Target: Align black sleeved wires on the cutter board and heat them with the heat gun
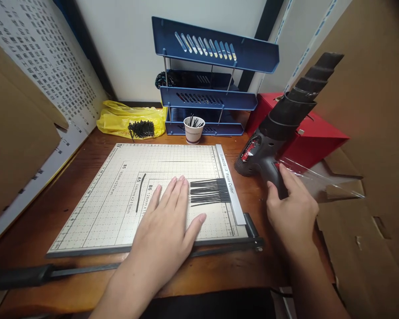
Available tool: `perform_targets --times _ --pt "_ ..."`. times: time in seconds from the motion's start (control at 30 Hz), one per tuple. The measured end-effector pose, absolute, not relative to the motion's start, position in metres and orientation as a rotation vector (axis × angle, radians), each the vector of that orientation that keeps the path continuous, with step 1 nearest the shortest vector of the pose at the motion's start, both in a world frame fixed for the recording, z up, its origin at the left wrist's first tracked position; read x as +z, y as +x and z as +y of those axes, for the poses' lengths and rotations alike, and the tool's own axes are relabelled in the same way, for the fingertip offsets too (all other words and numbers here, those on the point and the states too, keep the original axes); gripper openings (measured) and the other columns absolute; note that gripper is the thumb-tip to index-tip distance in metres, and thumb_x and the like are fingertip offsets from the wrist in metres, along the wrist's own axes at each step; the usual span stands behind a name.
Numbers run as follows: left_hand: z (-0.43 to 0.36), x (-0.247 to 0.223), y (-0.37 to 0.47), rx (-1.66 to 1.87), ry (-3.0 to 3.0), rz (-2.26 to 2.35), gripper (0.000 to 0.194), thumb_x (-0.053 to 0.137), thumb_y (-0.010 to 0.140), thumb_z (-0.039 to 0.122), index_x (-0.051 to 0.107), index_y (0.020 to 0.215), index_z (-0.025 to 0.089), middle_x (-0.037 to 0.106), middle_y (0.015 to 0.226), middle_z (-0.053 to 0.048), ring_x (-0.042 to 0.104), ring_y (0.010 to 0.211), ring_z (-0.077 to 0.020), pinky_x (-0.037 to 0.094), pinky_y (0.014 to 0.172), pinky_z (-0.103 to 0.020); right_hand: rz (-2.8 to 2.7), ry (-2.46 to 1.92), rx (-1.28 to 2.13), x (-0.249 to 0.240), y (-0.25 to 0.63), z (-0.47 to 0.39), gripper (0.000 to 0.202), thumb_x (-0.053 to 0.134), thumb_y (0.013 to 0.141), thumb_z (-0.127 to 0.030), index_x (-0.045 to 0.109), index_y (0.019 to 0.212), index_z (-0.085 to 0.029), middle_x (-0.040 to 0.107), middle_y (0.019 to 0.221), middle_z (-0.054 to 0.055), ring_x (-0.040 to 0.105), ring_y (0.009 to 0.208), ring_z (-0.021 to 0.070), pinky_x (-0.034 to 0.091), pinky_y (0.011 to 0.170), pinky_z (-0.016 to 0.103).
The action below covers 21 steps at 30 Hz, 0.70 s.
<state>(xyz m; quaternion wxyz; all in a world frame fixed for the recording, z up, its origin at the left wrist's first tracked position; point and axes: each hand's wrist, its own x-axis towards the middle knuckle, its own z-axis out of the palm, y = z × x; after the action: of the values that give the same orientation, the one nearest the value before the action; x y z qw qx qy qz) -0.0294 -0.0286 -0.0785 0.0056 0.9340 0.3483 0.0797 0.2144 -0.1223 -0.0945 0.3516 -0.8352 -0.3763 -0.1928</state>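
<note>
My left hand (168,217) lies flat, fingers spread, on the paper cutter board (99,204), beside a row of thin black strips (208,191). The strips' right ends meet the cutter's metal edge bar (231,186). One loose black strip (140,192) rests left of my fingers. On the right, my right hand (291,201) is closed around the handle of a black heat gun (269,137), its nozzle pointing up and away. The cutter's blade arm (83,269) with its black handle lies low along the board's front edge.
Behind the board stand a paper cup (193,133) of black strips and a blue tiered tray (209,98). A black bundle (142,129) sits on a yellow bag (116,117) at back left. A red box (319,139) and cardboard (359,239) are on the right.
</note>
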Motion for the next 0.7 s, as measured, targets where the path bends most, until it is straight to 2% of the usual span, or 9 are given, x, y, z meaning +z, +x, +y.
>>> perform_targets --times 0.17,0.27,0.3,0.4,0.43,0.5,0.6,0.7 --pt "-0.030 -0.073 -0.032 0.288 2.861 1.069 0.074 0.031 0.103 0.054 0.030 0.157 0.003 0.030 0.163 -0.015 0.029 0.152 -0.0300 0.027 0.124 -0.055 -1.052 -2.150 -0.458 -0.089 0.214 -0.124 0.051 0.053 0.091 -0.027 0.058 0.140 -0.014 0.061 0.140 0.014 0.058 0.129 0.0311 0.044 0.111 0.051" --pt "-0.019 -0.053 -0.010 0.423 2.754 1.046 0.074 0.037 0.102 0.054 0.034 0.155 0.002 0.037 0.160 -0.018 0.032 0.151 -0.0307 0.022 0.125 -0.053 -0.999 -2.077 -0.481 -0.080 0.206 -0.124 0.052 0.059 0.089 -0.032 0.058 0.138 -0.015 0.062 0.137 0.015 0.057 0.128 0.0320 0.042 0.111 0.054" --pt "-0.011 -0.044 0.004 0.472 2.703 1.009 0.073 0.041 0.101 0.054 0.036 0.154 0.004 0.039 0.159 -0.017 0.034 0.150 -0.0308 0.023 0.125 -0.052 -0.938 -2.020 -0.465 -0.076 0.203 -0.124 0.050 0.061 0.089 -0.034 0.058 0.136 -0.016 0.064 0.135 0.014 0.060 0.124 0.0307 0.045 0.109 0.053" --pt "0.021 -0.018 0.058 0.559 2.467 0.788 0.079 0.055 0.092 0.060 0.042 0.152 0.010 0.049 0.154 -0.016 0.048 0.141 -0.0307 0.041 0.115 -0.044 -0.768 -1.782 -0.280 -0.065 0.193 -0.123 0.045 0.065 0.088 -0.037 0.061 0.128 -0.019 0.070 0.121 0.012 0.068 0.107 0.0235 0.055 0.094 0.043" --pt "0.033 -0.012 0.078 0.532 2.384 0.694 0.086 0.061 0.087 0.064 0.042 0.151 0.010 0.050 0.153 -0.017 0.051 0.139 -0.0312 0.045 0.111 -0.042 -0.734 -1.714 -0.204 -0.062 0.190 -0.123 0.043 0.067 0.087 -0.038 0.062 0.126 -0.019 0.071 0.117 0.011 0.069 0.101 0.0215 0.057 0.088 0.039" --pt "0.051 -0.005 0.113 0.511 2.242 0.593 0.086 0.066 0.079 0.069 0.053 0.141 0.010 0.058 0.145 -0.018 0.061 0.127 -0.0317 0.051 0.102 -0.040 -0.679 -1.644 -0.093 -0.057 0.185 -0.124 0.041 0.071 0.083 -0.040 0.065 0.118 -0.019 0.072 0.110 0.009 0.069 0.091 0.0189 0.057 0.079 0.034" --pt "0.059 -0.003 0.148 0.604 2.222 0.539 0.078 0.070 0.071 0.073 0.066 0.120 0.013 0.069 0.129 -0.016 0.066 0.115 -0.0320 0.051 0.096 -0.041 -0.606 -1.632 0.032 -0.054 0.180 -0.129 0.037 0.074 0.079 -0.042 0.069 0.109 -0.019 0.073 0.099 0.007 0.066 0.075 0.0150 0.054 0.069 0.031" --pt "0.052 -0.005 0.159 0.643 2.222 0.529 0.069 0.069 0.073 0.072 0.068 0.111 0.015 0.074 0.115 -0.013 0.070 0.104 -0.0304 0.052 0.091 -0.042 -0.566 -1.602 0.151 -0.056 0.177 -0.132 0.037 0.073 0.080 -0.046 0.069 0.105 -0.019 0.073 0.092 0.006 0.059 0.065 0.0120 0.050 0.064 0.029"
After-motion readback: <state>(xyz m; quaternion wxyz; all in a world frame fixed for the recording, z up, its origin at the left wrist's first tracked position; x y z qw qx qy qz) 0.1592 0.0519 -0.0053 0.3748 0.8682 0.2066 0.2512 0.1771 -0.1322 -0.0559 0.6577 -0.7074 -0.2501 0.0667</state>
